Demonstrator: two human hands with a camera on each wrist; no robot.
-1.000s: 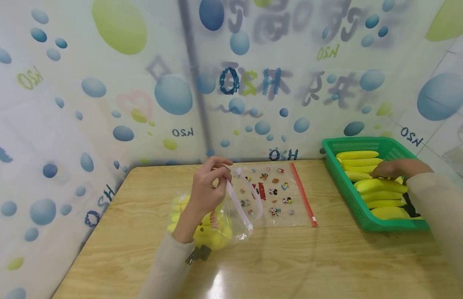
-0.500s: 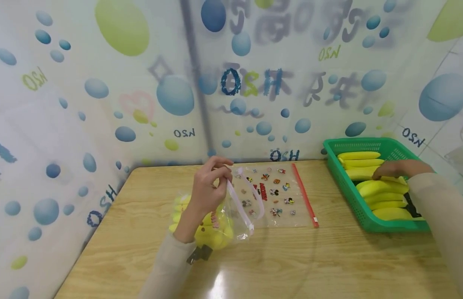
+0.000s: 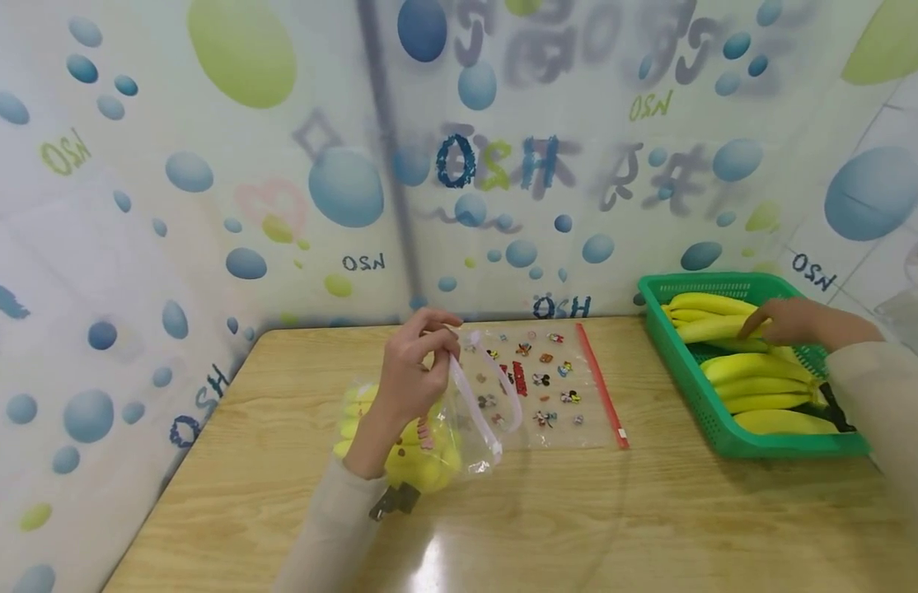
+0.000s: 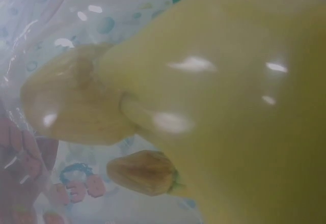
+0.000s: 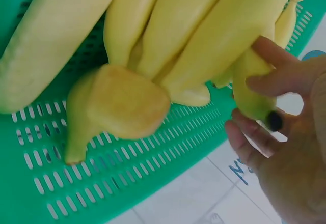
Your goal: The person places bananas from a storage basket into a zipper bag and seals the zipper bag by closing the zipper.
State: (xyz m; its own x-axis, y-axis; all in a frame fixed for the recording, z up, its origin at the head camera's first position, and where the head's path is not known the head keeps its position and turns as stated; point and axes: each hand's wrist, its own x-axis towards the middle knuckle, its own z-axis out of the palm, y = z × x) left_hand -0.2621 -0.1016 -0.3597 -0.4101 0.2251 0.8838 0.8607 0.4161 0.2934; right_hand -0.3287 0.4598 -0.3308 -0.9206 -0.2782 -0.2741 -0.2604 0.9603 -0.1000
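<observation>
My left hand (image 3: 414, 371) pinches the white zip edge (image 3: 477, 403) of a clear plastic bag (image 3: 477, 465) at the table's middle. Inside that bag lie yellow bananas (image 3: 433, 465), seen close up through the plastic as a yellow bunch (image 4: 229, 96) in the left wrist view. Over at the green basket (image 3: 770, 446), my right hand (image 3: 789, 321) is among the bananas at the back. Its thumb and fingers go round the dark-tipped end of a banana (image 5: 252, 68) in the right wrist view. Another bunch (image 3: 759, 383) lies in the basket's front part.
A second clear zip bag (image 3: 559, 432) with cartoon prints and a red zip strip (image 3: 601, 383) lies flat between the first bag and the basket. Behind the wooden table (image 3: 578, 527) hangs a patterned curtain (image 3: 503, 231).
My right hand has shifted slightly right and up. The back bananas in the basket have turned and risen, opening a gap before the front bunch. My left hand stays at the bag's edge.
</observation>
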